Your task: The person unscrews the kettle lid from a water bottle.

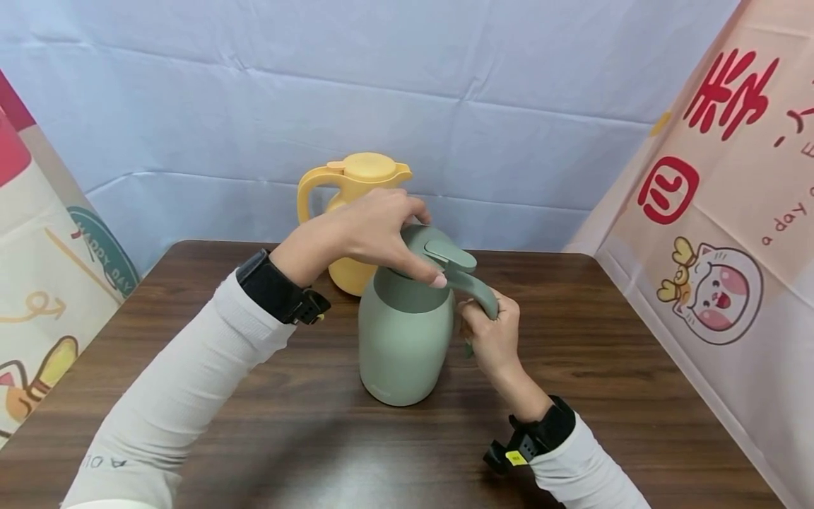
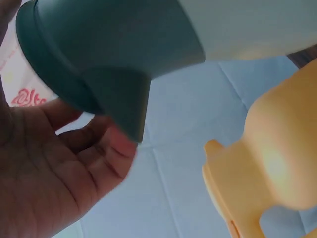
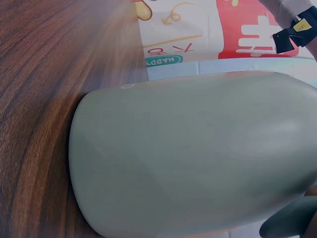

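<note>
A pale green thermos jug [image 1: 403, 353] stands upright on the table, its darker green top section [image 1: 420, 239] carrying a thumb lever [image 1: 453, 253]. My left hand [image 1: 381, 230] reaches over from the left and grips the lid, thumb along the near side and fingers round the far side. In the left wrist view, the fingers of this hand [image 2: 64, 168] lie by the lid's edge and the pointed spout [image 2: 126, 101]. My right hand [image 1: 492, 332] holds the jug's handle [image 1: 475, 286]. The right wrist view is mostly filled by the jug's body [image 3: 198, 153].
A yellow jug [image 1: 350, 276] stands just behind the green one, partly hidden by my left hand. Pale blue cloth [image 1: 286, 106] hangs behind the brown wooden table [image 1: 254, 424]. Printed cloths hang on the left [image 1: 38, 247] and right [image 1: 731, 177].
</note>
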Tool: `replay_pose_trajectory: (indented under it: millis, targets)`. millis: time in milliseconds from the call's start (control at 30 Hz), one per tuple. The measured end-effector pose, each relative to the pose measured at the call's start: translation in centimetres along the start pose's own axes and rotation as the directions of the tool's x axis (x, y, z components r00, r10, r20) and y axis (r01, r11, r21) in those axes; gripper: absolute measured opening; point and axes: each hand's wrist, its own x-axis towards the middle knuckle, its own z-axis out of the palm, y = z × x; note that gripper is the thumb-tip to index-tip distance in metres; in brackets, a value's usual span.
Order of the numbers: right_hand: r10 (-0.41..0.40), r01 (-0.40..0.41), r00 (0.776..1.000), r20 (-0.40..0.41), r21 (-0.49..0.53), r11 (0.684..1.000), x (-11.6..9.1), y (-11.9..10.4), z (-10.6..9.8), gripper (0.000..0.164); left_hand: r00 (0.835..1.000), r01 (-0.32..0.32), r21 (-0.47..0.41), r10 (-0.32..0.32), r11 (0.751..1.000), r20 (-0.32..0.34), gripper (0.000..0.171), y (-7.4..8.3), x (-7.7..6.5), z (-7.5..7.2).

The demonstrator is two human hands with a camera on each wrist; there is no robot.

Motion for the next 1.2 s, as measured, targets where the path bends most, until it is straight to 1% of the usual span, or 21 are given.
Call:
replay_pose_trajectory:
  millis: [100,233,300,433,533,633,733,900,1033,1200]
  targets:
    - [-0.007,0.007,1.000,-0.002,-0.011,1.000,0.0,0.0,0.0,0.036,0.999,-0.022,-0.034,0.023,0.999,0.034,0.076,-0.3,-0.3,-0.5]
    - [-0.010,0.010,1.000,-0.002,-0.022,1.000,0.0,0.1,-0.1,0.036,0.994,-0.080,-0.121,0.088,0.989,0.061,0.074,-1.0,-0.7,-1.0]
    - [-0.005,0.005,1.000,-0.001,-0.017,1.000,0.0,0.1,-0.1,0.037,0.991,-0.096,-0.164,0.109,0.982,0.076,0.073,-1.4,-0.8,-1.2]
    - [0.009,-0.009,1.000,0.001,-0.003,1.000,0.0,0.1,-0.1,0.037,0.983,-0.114,-0.227,0.143,0.967,0.115,0.075,-1.8,-0.6,-1.3]
    - [0.013,-0.013,1.000,0.002,0.003,1.000,0.0,0.1,-0.1,0.037,0.976,-0.128,-0.253,0.166,0.959,0.138,0.075,-1.9,-0.3,-1.2]
    - [0.011,-0.011,1.000,0.000,0.009,1.000,0.0,0.0,-0.1,0.036,0.970,-0.152,-0.250,0.193,0.956,0.150,0.073,-1.8,0.0,-1.1]
    - [0.003,-0.003,1.000,-0.001,0.013,1.000,0.0,0.0,-0.1,0.036,0.968,-0.157,-0.238,0.197,0.959,0.156,0.071,-1.6,0.2,-1.1]
    - [0.000,0.000,1.000,0.006,0.011,1.000,0.0,-0.1,-0.1,0.037,0.975,-0.138,-0.190,0.167,0.972,0.146,0.075,-1.5,0.4,-0.9]
    - [0.002,-0.002,1.000,0.011,0.007,1.000,0.0,-0.1,0.0,0.037,0.983,-0.128,-0.148,0.145,0.981,0.109,0.072,-1.4,0.6,-0.6]
    - [0.000,0.000,1.000,0.009,0.002,1.000,0.1,-0.1,-0.1,0.034,0.993,-0.108,-0.102,0.112,0.989,0.040,0.064,-1.2,0.6,-0.2]
